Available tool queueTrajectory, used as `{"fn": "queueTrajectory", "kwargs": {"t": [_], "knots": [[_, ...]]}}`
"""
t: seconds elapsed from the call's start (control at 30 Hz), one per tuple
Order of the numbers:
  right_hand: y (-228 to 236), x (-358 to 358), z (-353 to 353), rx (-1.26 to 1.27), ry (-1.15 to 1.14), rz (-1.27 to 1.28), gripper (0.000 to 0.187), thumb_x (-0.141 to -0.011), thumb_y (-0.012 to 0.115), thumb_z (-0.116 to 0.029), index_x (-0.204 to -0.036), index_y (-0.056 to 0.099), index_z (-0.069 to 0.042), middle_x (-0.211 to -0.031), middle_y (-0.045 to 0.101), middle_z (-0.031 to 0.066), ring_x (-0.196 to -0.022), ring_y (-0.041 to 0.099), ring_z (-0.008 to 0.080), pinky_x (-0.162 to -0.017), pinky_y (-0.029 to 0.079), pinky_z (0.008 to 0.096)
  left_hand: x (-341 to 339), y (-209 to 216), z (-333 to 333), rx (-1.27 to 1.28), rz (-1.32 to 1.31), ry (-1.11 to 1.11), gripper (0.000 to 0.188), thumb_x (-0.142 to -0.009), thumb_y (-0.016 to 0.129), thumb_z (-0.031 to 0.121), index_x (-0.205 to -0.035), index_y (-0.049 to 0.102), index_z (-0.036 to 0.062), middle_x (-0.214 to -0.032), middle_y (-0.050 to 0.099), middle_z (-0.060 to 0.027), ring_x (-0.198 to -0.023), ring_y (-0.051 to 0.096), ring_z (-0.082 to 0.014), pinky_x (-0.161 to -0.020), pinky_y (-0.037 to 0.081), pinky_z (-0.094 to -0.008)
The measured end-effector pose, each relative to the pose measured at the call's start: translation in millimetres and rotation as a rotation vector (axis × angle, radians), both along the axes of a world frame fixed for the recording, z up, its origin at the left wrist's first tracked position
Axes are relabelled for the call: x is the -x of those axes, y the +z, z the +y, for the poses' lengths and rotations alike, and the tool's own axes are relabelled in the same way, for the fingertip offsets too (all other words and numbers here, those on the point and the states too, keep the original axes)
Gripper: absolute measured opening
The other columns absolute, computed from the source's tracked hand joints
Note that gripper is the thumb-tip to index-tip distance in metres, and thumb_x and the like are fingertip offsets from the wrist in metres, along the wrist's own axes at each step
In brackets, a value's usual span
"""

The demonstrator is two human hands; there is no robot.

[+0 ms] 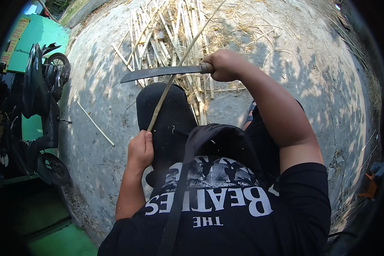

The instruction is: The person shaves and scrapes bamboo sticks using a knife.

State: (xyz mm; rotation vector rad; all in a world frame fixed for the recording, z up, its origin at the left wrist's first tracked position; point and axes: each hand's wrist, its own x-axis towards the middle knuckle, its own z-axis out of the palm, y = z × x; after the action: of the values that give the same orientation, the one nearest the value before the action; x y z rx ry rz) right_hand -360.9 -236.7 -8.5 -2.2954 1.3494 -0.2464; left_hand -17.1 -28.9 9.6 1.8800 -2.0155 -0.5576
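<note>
My right hand [225, 65] is closed around the wooden handle of a machete [162, 73]. Its long dark blade points left and crosses a thin bamboo strip [161, 104], seeming to touch it just beyond my knee. My left hand [141, 148] grips the near end of that strip beside my thigh, thumb laid along it. From there the strip slants up and away to the right, over my dark-clad leg [168, 123], past the top of the view. Beyond the blade a loose heap of split bamboo strips [175, 32] lies on the ground.
A dark motorcycle [42, 102] stands at the left by a green wall. One pale strip [95, 123] lies apart on the grey concrete ground [94, 85]. Fine shavings [243, 32] are scattered behind the heap. A black bag [222, 138] rests on my lap. Something orange [370, 185] sits at the far right.
</note>
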Motion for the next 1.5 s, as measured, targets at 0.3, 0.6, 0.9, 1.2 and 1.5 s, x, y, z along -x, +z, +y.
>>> {"fn": "queueTrajectory", "kwargs": {"t": [0.3, 0.6, 0.9, 1.2, 1.5], "knots": [[-4.4, 37.5, -17.0, -0.149, -0.326, -0.065, 0.022, -0.080, 0.062, -0.014, -0.099, 0.069, -0.006, -0.092, 0.072, 0.0195, -0.091, 0.070, 0.0381, -0.082, 0.054, 0.0477, -0.6, 1.3, -2.0, -0.015, -0.042, -0.036, 0.034, -0.107, 0.049, 0.026, -0.084, 0.054, 0.0008, -0.071, 0.058, -0.0247, -0.067, 0.057, -0.0488, -0.060, 0.042, -0.0527], [-3.9, 18.9, -11.5, -0.200, -0.117, -0.044, 0.017, -0.072, 0.062, -0.012, -0.088, 0.067, -0.006, -0.082, 0.070, 0.0217, -0.083, 0.068, 0.0417, -0.074, 0.052, 0.0504, -2.4, 3.7, -10.4, -0.085, 0.100, -0.024, 0.037, -0.108, 0.047, 0.027, -0.083, 0.053, -0.0003, -0.069, 0.058, -0.0237, -0.067, 0.058, -0.0480, -0.060, 0.043, -0.0511], [5.6, -5.8, 13.8, 0.063, -0.033, -0.005, 0.015, -0.075, 0.063, -0.010, -0.089, 0.068, -0.009, -0.080, 0.068, 0.0193, -0.083, 0.068, 0.0403, -0.075, 0.053, 0.0507, -5.0, 4.5, -8.5, -0.091, 0.021, -0.026, 0.037, -0.107, 0.049, 0.027, -0.084, 0.055, -0.0001, -0.071, 0.059, -0.0252, -0.069, 0.059, -0.0489, -0.060, 0.044, -0.0508], [0.8, 2.8, -0.9, -0.087, -0.125, 0.063, 0.022, -0.081, 0.060, -0.013, -0.099, 0.071, -0.009, -0.096, 0.072, 0.0176, -0.095, 0.070, 0.0368, -0.084, 0.056, 0.0476, -6.1, -2.6, -5.3, -0.089, 0.083, 0.006, 0.037, -0.107, 0.049, 0.027, -0.084, 0.056, -0.0011, -0.071, 0.061, -0.0224, -0.068, 0.062, -0.0450, -0.061, 0.045, -0.0486], [-11.7, 47.9, -24.1, -0.138, -0.347, 0.063, 0.028, -0.080, 0.060, -0.013, -0.105, 0.072, -0.009, -0.101, 0.073, 0.0183, -0.098, 0.070, 0.0374, -0.087, 0.055, 0.0462, 3.0, 6.0, -7.8, -0.024, -0.010, -0.033, 0.036, -0.108, 0.048, 0.028, -0.085, 0.056, 0.0007, -0.072, 0.059, -0.0254, -0.072, 0.059, -0.0499, -0.061, 0.044, -0.0517]]}}
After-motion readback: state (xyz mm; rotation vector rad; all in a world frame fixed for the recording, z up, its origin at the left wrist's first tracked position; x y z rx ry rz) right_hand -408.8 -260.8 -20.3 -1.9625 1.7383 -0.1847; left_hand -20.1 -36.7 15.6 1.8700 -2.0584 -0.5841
